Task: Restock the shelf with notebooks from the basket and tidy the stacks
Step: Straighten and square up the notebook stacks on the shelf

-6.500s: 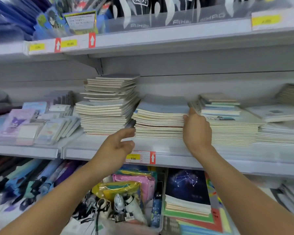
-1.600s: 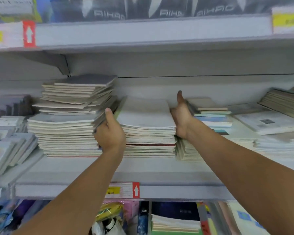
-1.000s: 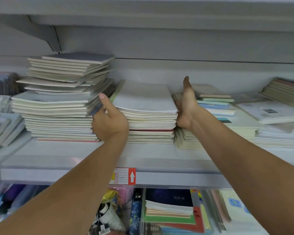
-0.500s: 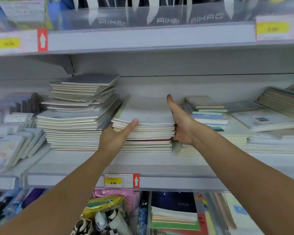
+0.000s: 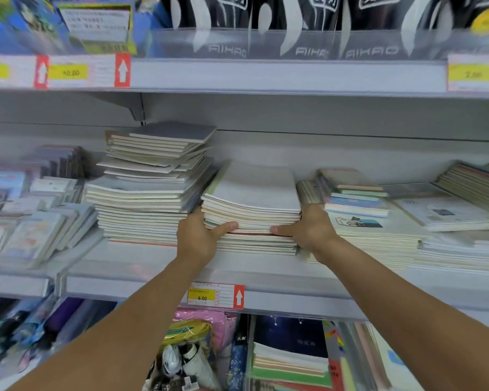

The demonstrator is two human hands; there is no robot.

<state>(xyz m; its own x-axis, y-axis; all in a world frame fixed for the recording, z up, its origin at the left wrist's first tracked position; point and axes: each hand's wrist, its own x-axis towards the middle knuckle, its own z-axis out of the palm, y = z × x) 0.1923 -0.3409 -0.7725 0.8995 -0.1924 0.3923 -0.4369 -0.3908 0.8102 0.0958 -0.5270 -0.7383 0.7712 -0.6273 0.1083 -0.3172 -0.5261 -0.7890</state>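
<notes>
Both hands, left [image 5: 199, 235] and right [image 5: 308, 228], are gripping the middle stack [image 5: 251, 210], squaring it; the tall left stack [image 5: 150, 190] is sitting ragged.

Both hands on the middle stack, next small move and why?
Probably squeeze inward and push back: left hand and right hand flank the middle stack, whose upper notebooks overhang the lower ones in front.

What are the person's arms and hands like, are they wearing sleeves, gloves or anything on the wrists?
Both forearms are bare all the way to the bottom edge of the picture, with no sleeve in view. The left hand and right hand wear no gloves, and no watch, bracelet or ring shows on either wrist or the visible fingers.
</notes>
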